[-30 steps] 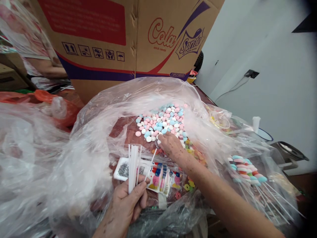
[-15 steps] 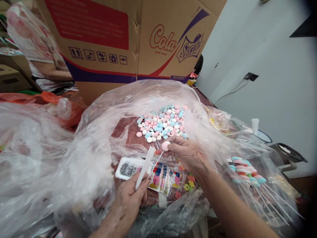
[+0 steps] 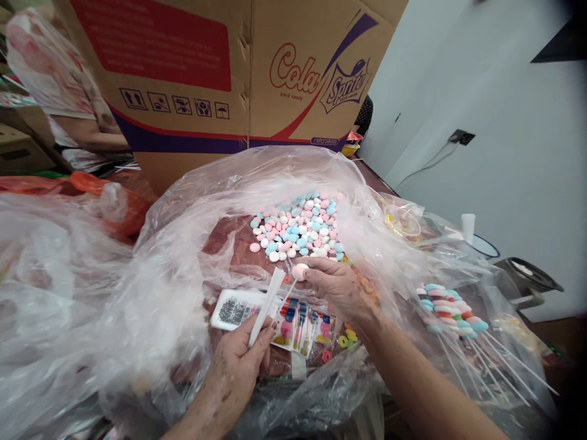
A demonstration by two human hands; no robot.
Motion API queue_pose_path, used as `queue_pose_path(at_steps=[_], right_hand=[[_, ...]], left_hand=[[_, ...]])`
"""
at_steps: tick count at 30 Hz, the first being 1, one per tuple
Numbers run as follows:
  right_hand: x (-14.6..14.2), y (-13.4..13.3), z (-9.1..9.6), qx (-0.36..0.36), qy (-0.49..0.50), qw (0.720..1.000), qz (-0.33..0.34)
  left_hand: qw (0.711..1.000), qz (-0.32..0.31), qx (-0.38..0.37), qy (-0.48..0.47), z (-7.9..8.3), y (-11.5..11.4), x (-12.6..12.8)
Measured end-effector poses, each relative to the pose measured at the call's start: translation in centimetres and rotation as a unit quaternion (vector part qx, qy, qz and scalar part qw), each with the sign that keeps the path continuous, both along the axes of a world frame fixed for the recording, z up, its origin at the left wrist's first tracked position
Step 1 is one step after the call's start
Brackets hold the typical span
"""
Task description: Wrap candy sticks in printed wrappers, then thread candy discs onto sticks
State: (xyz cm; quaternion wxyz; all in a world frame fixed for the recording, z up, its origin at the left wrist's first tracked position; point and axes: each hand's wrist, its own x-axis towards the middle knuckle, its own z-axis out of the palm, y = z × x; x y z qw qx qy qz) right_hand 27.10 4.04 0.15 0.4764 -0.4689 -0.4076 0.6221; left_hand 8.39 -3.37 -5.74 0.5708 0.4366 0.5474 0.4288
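Note:
My left hand (image 3: 236, 360) is closed round a bundle of thin white sticks (image 3: 268, 305) that slants up and away. A single stick (image 3: 290, 291) stands apart from the bundle and reaches up to a pink and white candy (image 3: 299, 272). That candy is pinched between the thumb and fingers of my right hand (image 3: 337, 284); whether the stick has gone into it cannot be made out. Just beyond lies a heap of pink, blue and white candies (image 3: 287, 235). Below my hands are a printed packet (image 3: 233, 308) and small yellow and red ring candies (image 3: 343, 341).
Crumpled clear plastic (image 3: 169, 281) surrounds the work spot. A large cardboard box (image 3: 192, 61) stands behind it. On the right lie several candy sticks (image 3: 452, 308) on plastic, near a dark metal pan (image 3: 527, 278). Another person's arm (image 3: 94, 131) shows at far left.
The whole view has shifted slightly left. My right hand still pinches the candy against the stick tip, and my left hand keeps hold of the bundle.

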Motion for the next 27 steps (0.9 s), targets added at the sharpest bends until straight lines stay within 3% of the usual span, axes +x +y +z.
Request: queue_pose_path(at_steps=[3, 11, 17, 21, 27], right_hand=[[0.1, -0.3, 0.0, 0.038, -0.051, 0.998, 0.009], [0.3, -1.2, -0.7, 0.156, -0.21, 0.964, 0.042], [-0.4, -2.3, -0.7, 0.314, -0.301, 0.898, 0.062], [-1.1, -3.3, -0.9, 0.366, -0.34, 0.865, 0.047], [-2.8, -5.0, -1.2, 0.412, -0.37, 0.827, 0.098]], left_hand=[[0.999, -0.031, 0.024, 0.037, 0.1, -0.1, -0.3], [0.999, 0.006, 0.031, 0.039, 0.3, -1.0, 0.4], [0.999, -0.003, 0.014, -0.03, -0.8, -1.3, 0.3], [0.999, 0.032, 0.006, -0.031, -1.2, -1.2, 0.2], [0.999, 0.01, 0.027, 0.046, 0.5, -0.5, -0.4]])
